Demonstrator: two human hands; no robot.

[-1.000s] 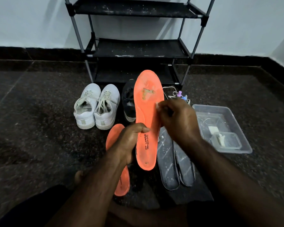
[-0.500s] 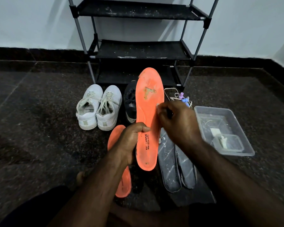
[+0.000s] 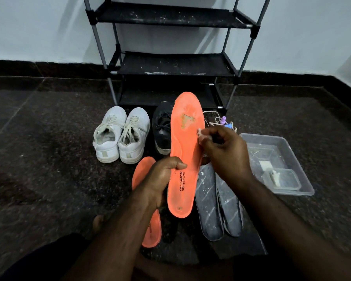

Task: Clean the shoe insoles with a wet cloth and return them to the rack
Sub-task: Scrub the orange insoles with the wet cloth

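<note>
While the left hand [image 3: 162, 175] keeps its grip round the middle of the orange insole [image 3: 185, 151], holding it upright above the floor in front of the rack [image 3: 170, 63], the right hand [image 3: 221, 151] has drifted slightly off the insole's right edge, fingers pinching a small pale scrap [image 3: 201, 134] (cloth, probably, though too small to tell); wiping looks under way, not finished. Its forefoot shows a worn, tan scuffed patch and pale smears, with black lettering near the heel
</note>
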